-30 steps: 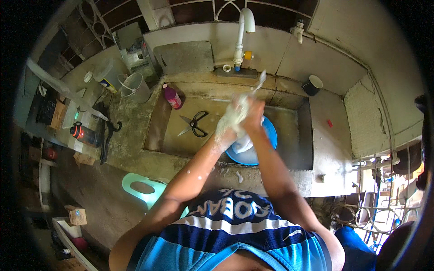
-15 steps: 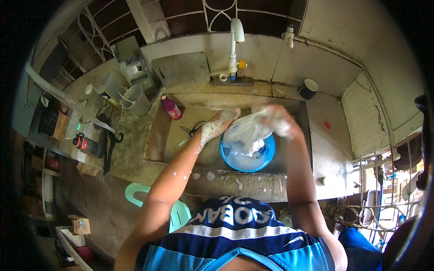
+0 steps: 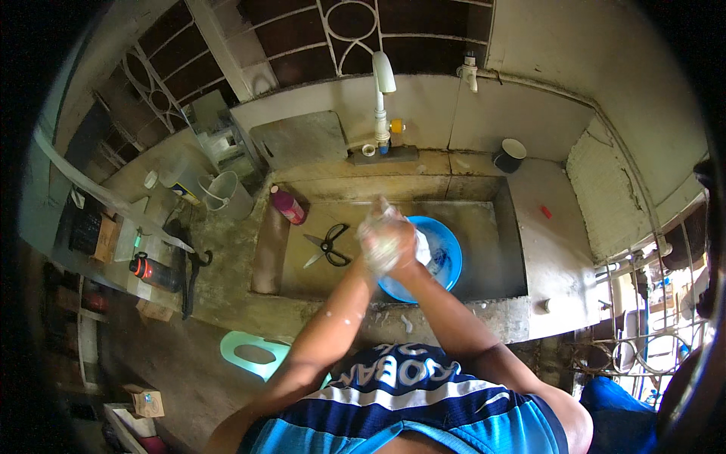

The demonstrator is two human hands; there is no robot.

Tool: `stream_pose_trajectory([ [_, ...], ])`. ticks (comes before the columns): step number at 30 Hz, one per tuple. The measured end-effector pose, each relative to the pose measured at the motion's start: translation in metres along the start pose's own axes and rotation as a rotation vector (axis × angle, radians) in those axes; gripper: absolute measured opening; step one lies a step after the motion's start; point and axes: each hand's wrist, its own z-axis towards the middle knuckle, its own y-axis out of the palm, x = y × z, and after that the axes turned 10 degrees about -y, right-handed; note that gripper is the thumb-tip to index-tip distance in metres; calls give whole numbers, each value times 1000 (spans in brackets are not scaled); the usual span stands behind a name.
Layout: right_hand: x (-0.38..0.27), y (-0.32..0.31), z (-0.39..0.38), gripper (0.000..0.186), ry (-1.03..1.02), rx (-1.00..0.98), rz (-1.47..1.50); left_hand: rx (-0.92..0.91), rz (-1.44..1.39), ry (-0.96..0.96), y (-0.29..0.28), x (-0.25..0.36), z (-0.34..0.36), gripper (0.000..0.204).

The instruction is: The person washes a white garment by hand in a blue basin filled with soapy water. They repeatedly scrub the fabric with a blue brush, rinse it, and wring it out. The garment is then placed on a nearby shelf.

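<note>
My left hand (image 3: pixel 375 246), covered in white suds, and my right hand (image 3: pixel 402 240) are closed together around a soapy white cloth (image 3: pixel 421 248), over the left side of a blue basin (image 3: pixel 452 268). The basin holds cloudy water and sits in a concrete sink (image 3: pixel 510 242); part of it is hidden by my hands. Left of my hands, black-handled scissors (image 3: pixel 328 246) lie open on the sink floor, and a purple bottle (image 3: pixel 287 205) stands in the sink's back left corner.
A white faucet (image 3: pixel 380 91) rises behind the sink. On the left counter are a bucket (image 3: pixel 231 195) and a black-and-orange bottle (image 3: pixel 155 276); on the right, a dark cup (image 3: pixel 510 155). A mint plastic stool (image 3: pixel 234 344) is below, and a barred opening (image 3: pixel 643 348) at right.
My hands, apart half a second ago with the cloth spread out in my right, are together again. My right hand has moved left and the cloth is bunched. The view has shifted.
</note>
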Motion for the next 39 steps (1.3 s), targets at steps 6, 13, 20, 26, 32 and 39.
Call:
stream_pose_trajectory([
  [6, 67, -21, 24, 24, 209, -87, 323, -96, 628, -637, -24, 22, -16, 32],
  [13, 30, -51, 88, 39, 280, -447, 536, -677, 1383, -664, -16, 43, 19, 46],
  [20, 67, -119, 1, 92, 693, -590, 610, -505, 724, -307, 41, 95, -10, 57],
  [26, 80, -88, -55, 60, 963, 29, 784, 94, 113, -81, -6, 80, 10, 54],
  [32, 27, -13, -35, 26, 456, 157, 265, 108, 153, -200, -53, -35, 6, 52],
  [39, 251, -9, -146, 27, 453, 244, -129, -515, 1416, -77, -32, -71, 66, 52],
])
